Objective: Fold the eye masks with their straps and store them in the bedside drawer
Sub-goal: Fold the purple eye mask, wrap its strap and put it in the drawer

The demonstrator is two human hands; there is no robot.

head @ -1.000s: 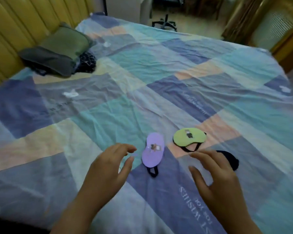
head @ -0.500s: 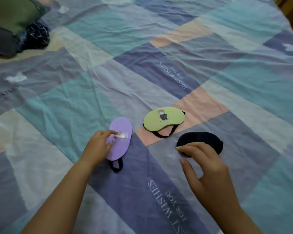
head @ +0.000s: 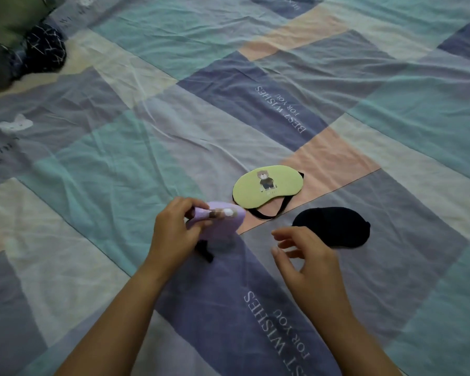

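Three eye masks are on the patchwork bedspread (head: 106, 164). My left hand (head: 174, 234) grips the purple eye mask (head: 223, 226) by its near edge and lifts it off the bed; its black strap (head: 205, 252) hangs below. The green eye mask (head: 267, 185) with a bear print lies flat just beyond, its black strap (head: 269, 214) looping toward me. To the right lies the black eye mask (head: 334, 226). My right hand (head: 307, 261) hovers with fingers spread, just in front of the black mask and to the right of the purple one, touching neither. No drawer is in view.
A green pillow (head: 8, 20) and a dark patterned bundle (head: 42, 51) sit at the far left corner of the bed. The bedspread stretches wide on all sides of the masks.
My left hand has closed on the purple mask and raised it from the bed. My right hand has drawn back from the black mask toward the purple one. The view has tilted down and moved closer.
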